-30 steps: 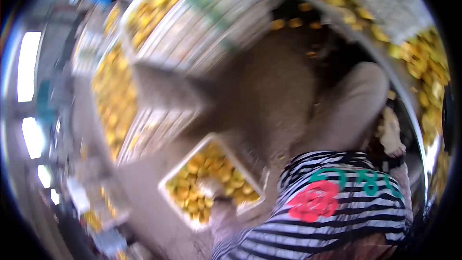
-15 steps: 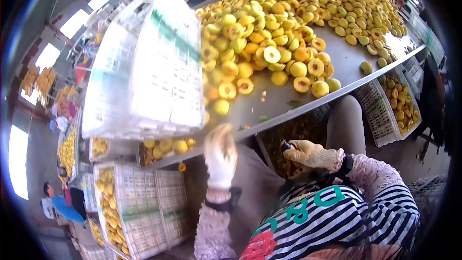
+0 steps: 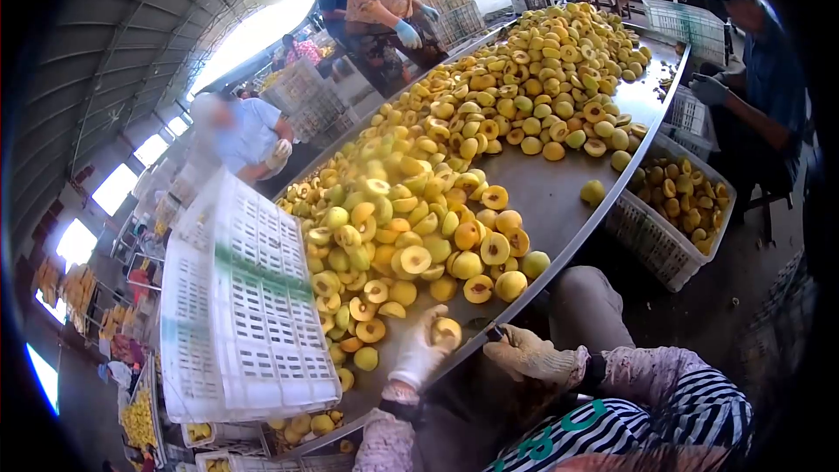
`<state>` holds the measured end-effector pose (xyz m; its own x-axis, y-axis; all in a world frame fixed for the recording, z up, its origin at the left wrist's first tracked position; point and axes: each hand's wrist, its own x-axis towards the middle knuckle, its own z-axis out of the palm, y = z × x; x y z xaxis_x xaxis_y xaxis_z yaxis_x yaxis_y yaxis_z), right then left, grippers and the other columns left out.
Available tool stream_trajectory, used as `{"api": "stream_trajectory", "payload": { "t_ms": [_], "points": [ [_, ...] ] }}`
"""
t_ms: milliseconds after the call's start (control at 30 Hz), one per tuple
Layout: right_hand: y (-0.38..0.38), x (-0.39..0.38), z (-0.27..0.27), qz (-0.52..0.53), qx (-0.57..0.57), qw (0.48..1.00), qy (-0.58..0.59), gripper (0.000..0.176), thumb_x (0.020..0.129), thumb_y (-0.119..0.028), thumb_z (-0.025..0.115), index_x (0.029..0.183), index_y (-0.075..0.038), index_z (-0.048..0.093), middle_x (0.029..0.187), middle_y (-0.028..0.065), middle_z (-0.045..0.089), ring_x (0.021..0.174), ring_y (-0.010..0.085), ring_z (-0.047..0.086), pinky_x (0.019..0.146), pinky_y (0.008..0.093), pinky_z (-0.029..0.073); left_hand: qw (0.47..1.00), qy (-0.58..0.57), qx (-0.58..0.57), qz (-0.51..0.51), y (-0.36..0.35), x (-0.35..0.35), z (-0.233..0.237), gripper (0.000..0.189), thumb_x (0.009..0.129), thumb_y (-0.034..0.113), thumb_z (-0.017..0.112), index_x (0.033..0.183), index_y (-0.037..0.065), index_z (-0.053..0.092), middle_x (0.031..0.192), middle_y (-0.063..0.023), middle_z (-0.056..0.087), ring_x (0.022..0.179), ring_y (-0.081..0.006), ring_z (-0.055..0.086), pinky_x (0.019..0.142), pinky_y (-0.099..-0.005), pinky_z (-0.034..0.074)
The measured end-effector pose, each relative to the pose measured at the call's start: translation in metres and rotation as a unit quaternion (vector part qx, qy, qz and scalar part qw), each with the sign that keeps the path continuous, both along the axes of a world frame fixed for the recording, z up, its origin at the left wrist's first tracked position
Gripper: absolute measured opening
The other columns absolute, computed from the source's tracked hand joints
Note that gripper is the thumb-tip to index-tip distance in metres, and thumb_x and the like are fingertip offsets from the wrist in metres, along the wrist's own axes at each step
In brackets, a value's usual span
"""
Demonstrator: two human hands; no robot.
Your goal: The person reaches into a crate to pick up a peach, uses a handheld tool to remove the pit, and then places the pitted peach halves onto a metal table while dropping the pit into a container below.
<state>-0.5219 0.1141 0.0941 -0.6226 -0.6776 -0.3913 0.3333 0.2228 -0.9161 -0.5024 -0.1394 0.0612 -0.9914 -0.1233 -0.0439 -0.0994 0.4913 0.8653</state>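
My left hand (image 3: 419, 351), in a white glove, is closed around a yellow peach (image 3: 447, 332) just inside the near edge of the metal table (image 3: 546, 177). Beside that edge, my right hand (image 3: 535, 358) in a cream knitted glove grips a small black-handled tool (image 3: 498, 330); its working end is hard to make out. Beyond my hands lies a big heap of halved yellow peaches (image 3: 415, 260), many with the brown pit hollow facing up.
White plastic crates (image 3: 262, 297) are stacked at the table's left end. To the right, a crate of peach halves (image 3: 677, 197) stands below the table edge. A co-worker (image 3: 769, 79) sits at the right; other people (image 3: 249, 135) stand along the far side.
My left hand has moved from the near edge onto the table and now holds a peach. My right hand keeps the tool, now closer to the table edge. The view has tilted up.
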Motion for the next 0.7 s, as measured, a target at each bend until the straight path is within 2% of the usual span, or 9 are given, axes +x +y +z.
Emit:
{"api": "stream_trajectory", "payload": {
  "t_ms": [67,133,200,267,333,367,433,600,700],
  "points": [
    [-0.007,0.003,0.013,-0.019,0.021,1.0,0.003,0.031,0.097,-0.042,0.06,0.093,-0.012,0.05,0.069,-0.0007,0.05,0.055,0.0106,0.048,0.053,0.025,0.044,0.997,0.07,0.009,0.02,0.048,0.034,0.031,0.045,0.081,0.003,0.073,0.124,-0.002,0.06,0.113,-0.0103,0.067,0.103,-0.0173,0.065,0.097,-0.0314,0.05],
    [-0.019,0.017,-0.004,-0.006,-0.11,0.993,-0.043,0.03,0.102,-0.039,0.054,0.093,-0.011,0.05,0.067,-0.0002,0.049,0.054,0.0104,0.046,0.05,0.0256,0.04,0.948,0.259,0.17,0.068,0.074,0.052,0.017,0.029,0.091,0.009,0.067,0.118,0.0,0.063,0.114,-0.0105,0.067,0.103,-0.0181,0.064,0.097,-0.0311,0.049],
    [-0.024,0.033,0.001,0.075,-0.198,0.961,-0.179,0.029,0.104,-0.037,0.052,0.093,-0.011,0.051,0.066,-0.0003,0.048,0.053,0.01,0.044,0.049,0.0263,0.038,0.892,0.231,0.321,0.218,0.08,0.07,-0.001,0.03,0.1,0.025,0.057,0.119,0.002,0.061,0.113,-0.0108,0.066,0.099,-0.0196,0.064,0.093,-0.033,0.052],
    [-0.029,0.049,0.0,0.121,-0.141,0.966,-0.181,0.028,0.105,-0.036,0.05,0.096,-0.01,0.053,0.065,-0.0013,0.047,0.052,0.0095,0.041,0.047,0.0256,0.034,0.792,0.183,0.494,0.308,0.092,0.086,0.02,0.037,0.104,0.037,0.048,0.113,0.003,0.062,0.107,-0.011,0.065,0.098,-0.021,0.063,0.09,-0.0349,0.053],
    [-0.029,0.049,-0.006,0.114,-0.071,0.985,-0.109,0.034,0.101,-0.042,0.053,0.101,-0.009,0.059,0.069,-0.0013,0.052,0.053,0.0086,0.046,0.048,0.0244,0.037,0.69,0.169,0.658,0.25,0.078,0.1,0.014,0.036,0.104,0.037,0.049,0.114,0.004,0.059,0.103,-0.011,0.064,0.097,-0.021,0.062,0.085,-0.0346,0.054],
    [-0.024,0.05,-0.008,0.133,-0.058,0.987,-0.074,0.034,0.1,-0.043,0.054,0.102,-0.009,0.06,0.07,-0.0012,0.054,0.054,0.0087,0.049,0.05,0.024,0.039,0.688,0.146,0.65,0.288,0.072,0.104,0.018,0.037,0.104,0.039,0.049,0.118,0.005,0.057,0.106,-0.0116,0.063,0.1,-0.0212,0.062,0.082,-0.0344,0.055],
    [-0.022,0.044,0.013,0.221,0.037,0.974,0.021,0.041,0.099,-0.045,0.053,0.109,-0.006,0.062,0.077,0.0047,0.062,0.065,0.0154,0.06,0.062,0.0283,0.048,0.846,0.233,0.355,0.321,0.086,0.107,0.012,0.041,0.102,0.043,0.05,0.116,0.006,0.059,0.104,-0.0108,0.064,0.096,-0.0215,0.063,0.078,-0.0335,0.055],
    [-0.045,0.049,0.021,0.279,0.092,0.948,0.118,0.053,0.098,-0.049,0.05,0.126,-0.005,0.06,0.1,0.0181,0.069,0.096,0.0335,0.065,0.088,0.0405,0.049,0.74,0.136,0.55,0.363,0.083,0.115,0.017,0.042,0.105,0.043,0.043,0.112,0.005,0.062,0.099,-0.0099,0.066,0.086,-0.0202,0.064,0.071,-0.0312,0.054],
    [-0.055,0.059,-0.006,0.268,0.047,0.955,0.117,0.053,0.097,-0.047,0.052,0.129,-0.005,0.059,0.109,0.0195,0.069,0.104,0.0333,0.065,0.092,0.0395,0.048,0.758,0.163,0.492,0.396,0.084,0.116,0.015,0.041,0.105,0.038,0.041,0.106,0.003,0.062,0.095,-0.0118,0.066,0.086,-0.0207,0.062,0.076,-0.03,0.051]
  ]
}}
